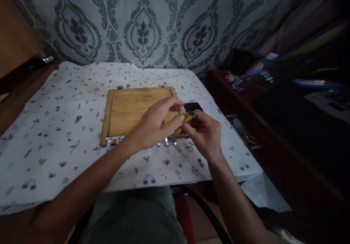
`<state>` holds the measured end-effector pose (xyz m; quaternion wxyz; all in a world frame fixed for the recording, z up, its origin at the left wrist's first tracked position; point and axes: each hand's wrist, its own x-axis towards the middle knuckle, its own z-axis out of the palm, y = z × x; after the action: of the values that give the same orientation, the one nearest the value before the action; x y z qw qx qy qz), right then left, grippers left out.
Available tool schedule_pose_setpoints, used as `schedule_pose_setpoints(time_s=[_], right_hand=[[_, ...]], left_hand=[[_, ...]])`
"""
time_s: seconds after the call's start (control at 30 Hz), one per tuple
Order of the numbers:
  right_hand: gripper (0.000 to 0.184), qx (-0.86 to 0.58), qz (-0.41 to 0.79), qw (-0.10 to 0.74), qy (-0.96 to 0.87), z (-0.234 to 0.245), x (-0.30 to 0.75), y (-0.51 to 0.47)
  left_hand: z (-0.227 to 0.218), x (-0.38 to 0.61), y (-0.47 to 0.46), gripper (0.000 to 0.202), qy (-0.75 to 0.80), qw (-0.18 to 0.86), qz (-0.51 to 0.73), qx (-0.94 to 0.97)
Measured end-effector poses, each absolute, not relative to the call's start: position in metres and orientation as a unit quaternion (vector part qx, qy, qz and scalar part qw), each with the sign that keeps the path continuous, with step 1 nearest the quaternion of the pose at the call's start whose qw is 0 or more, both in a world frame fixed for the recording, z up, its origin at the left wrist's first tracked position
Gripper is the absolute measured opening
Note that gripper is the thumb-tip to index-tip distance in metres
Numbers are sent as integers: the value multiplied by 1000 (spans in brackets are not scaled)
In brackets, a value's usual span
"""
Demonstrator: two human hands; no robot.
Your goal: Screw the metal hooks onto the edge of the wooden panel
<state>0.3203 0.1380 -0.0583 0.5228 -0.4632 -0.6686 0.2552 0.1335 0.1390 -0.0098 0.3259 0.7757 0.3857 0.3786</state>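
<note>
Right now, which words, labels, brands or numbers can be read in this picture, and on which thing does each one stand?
No text can be read anywhere.
Yellow and black tool, held in the right hand beside the left hand: no readable marking.
Tablecloth: only small printed pictures, no words.
Packet on the dark side shelf: a red and blue logo, too blurred to read.

Table draped in a white cloth with small grey motifs (54, 127), a rectangular light-wood framed panel (131, 109) lay flat mid-table, small silver metal brackets (113, 140) lined its near edge.
</note>
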Motion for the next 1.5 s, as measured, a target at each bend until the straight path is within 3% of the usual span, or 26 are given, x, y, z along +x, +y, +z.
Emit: schedule_pose_setpoints(time_s=[0.1,0.27,0.57,0.77,1.0,1.27,1.5], right_hand=[[30,-450,243,543,-666,-63,319,141],[24,-439,267,595,-619,-77,315,144],[33,-490,281,614,-551,-85,310,121],[37,-601,362,535,-471,-123,310,85],[33,-599,354,486,-529,-129,308,82],[40,-549,373,477,-576,-136,312,85],[25,-523,400,495,-566,-137,311,88]], left_hand=[[3,149,143,22,312,391,413,761],[0,162,149,23,302,341,394,798],[2,154,150,23,310,318,365,818],[-1,154,152,20,273,341,382,814],[-3,154,153,20,267,334,388,816],[-1,152,151,20,269,326,385,820],[-3,153,150,22,265,328,388,819]])
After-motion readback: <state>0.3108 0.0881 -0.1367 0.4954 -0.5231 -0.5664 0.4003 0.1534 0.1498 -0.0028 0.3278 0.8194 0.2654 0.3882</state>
